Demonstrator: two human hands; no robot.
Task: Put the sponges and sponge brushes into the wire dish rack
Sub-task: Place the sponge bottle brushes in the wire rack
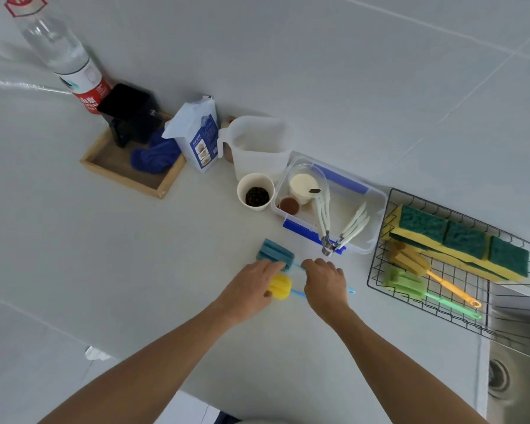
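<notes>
Two sponge brushes lie on the white counter in front of me: one with a teal head and one with a yellow head on a blue handle. My left hand rests on both heads, fingers over the teal one and thumb by the yellow one. My right hand covers the handles with curled fingers; the blue handle's tip pokes out to its right. The black wire dish rack at the right holds green-and-yellow sponges, an orange-handled brush and a green brush.
A clear plastic box with tongs and small cups stands just behind my hands, beside a paper cup of beans and a white jug. A wooden tray, a bag and a bottle stand at the back left. A steel sink lies under the rack.
</notes>
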